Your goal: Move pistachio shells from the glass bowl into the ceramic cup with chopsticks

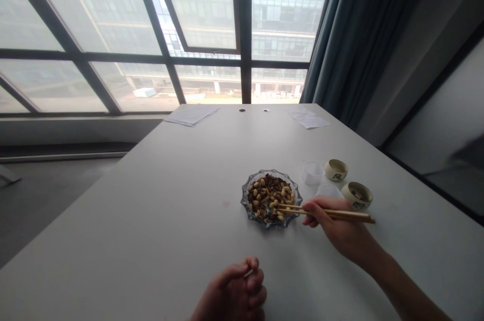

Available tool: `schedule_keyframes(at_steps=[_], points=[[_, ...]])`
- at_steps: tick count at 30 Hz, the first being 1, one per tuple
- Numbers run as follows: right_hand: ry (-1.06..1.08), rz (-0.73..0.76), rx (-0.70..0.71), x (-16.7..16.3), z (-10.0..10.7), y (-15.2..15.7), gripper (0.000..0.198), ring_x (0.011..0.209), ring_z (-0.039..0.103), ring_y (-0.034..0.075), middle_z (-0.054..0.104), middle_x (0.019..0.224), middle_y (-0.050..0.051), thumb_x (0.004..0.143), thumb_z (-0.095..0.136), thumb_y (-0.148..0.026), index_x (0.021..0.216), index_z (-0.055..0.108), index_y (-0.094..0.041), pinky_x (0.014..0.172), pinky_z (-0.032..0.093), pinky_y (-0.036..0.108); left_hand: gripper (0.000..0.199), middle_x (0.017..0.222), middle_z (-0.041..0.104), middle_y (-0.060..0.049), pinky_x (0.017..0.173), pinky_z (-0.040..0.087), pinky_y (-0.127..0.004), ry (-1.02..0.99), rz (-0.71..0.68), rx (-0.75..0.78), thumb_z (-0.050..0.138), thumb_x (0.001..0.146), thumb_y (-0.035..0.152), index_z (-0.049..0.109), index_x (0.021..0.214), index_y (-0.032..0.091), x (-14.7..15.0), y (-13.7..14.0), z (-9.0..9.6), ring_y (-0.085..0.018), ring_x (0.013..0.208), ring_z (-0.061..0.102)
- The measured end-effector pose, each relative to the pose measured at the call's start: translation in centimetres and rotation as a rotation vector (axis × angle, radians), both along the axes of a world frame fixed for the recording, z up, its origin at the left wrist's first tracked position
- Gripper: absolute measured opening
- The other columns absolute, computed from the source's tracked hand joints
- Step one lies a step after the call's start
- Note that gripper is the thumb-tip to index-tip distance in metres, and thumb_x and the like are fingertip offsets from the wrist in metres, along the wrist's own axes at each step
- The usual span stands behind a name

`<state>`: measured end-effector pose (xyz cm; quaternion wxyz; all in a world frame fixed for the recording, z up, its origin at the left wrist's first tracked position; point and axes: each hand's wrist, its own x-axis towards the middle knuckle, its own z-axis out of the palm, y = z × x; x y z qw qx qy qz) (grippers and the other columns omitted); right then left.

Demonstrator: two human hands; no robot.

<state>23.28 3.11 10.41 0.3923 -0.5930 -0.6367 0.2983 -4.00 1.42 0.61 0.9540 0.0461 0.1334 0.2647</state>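
My right hand (338,228) is closed around a pair of wooden chopsticks (353,216). Their tips reach over the right side of a scalloped glass dish (296,185) and touch or nearly touch its contents. Inside the dish lie a mix of pale peanuts (257,196) and small dark seeds or shells (273,180); whether the tips pinch a piece is unclear. My left hand (240,288) rests near the front of the table, fingers curled and thumb against the forefinger, with nothing visible in it.
Beside the dish are two clear plastic cups (312,174), one partly behind my right hand. Two cream ceramic cups with dark characters, a farther one (336,170) and a nearer one (357,194), stand to the right. Papers (192,114) lie at the white table's (170,200) far end.
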Motion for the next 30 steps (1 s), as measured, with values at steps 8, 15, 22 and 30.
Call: schedule_keyframes(at_steps=[8,15,22,30], points=[[0.090,-0.072,-0.020,-0.4,-1.5,0.2,0.042,0.067,0.073,0.019,0.077,0.078,0.006,0.096,0.058,-0.054,0.085,0.078,-0.018,0.064,0.058,0.029,0.016,0.069,0.052,0.003,0.057,0.028,-0.023,0.003,-0.005,-0.002,0.074,0.079,0.024,0.068,0.091,0.016,-0.1,0.1,-0.1,-0.011,0.061,0.046],[0.153,-0.128,-0.007,-0.6,-2.0,0.0,0.047,0.067,0.076,0.022,0.078,0.078,0.008,0.093,0.060,-0.059,0.088,0.078,-0.017,0.064,0.062,0.031,0.017,0.069,0.052,0.003,0.057,0.027,-0.023,0.006,-0.010,-0.003,0.074,0.078,0.025,0.068,0.091,0.015,-0.2,0.1,-0.3,-0.011,0.062,0.047],[0.385,-0.281,-0.040,-0.3,-1.4,0.0,0.054,0.063,0.077,0.026,0.077,0.071,0.013,0.079,0.073,-0.066,0.082,0.077,-0.013,0.060,0.066,0.034,0.016,0.069,0.053,0.002,0.057,0.029,-0.024,-0.017,-0.011,0.008,0.073,0.079,0.025,0.069,0.091,0.016,-0.1,0.2,-0.1,-0.011,0.061,0.047],[0.517,-0.521,0.148,5.1,1.7,-1.5,0.049,0.063,0.077,0.029,0.078,0.074,0.015,0.074,0.080,-0.060,0.082,0.078,-0.012,0.058,0.067,0.033,0.015,0.070,0.054,0.002,0.057,0.031,-0.023,-0.009,0.009,-0.008,0.075,0.079,0.024,0.070,0.090,0.015,-0.2,0.0,0.1,-0.011,0.061,0.047]])
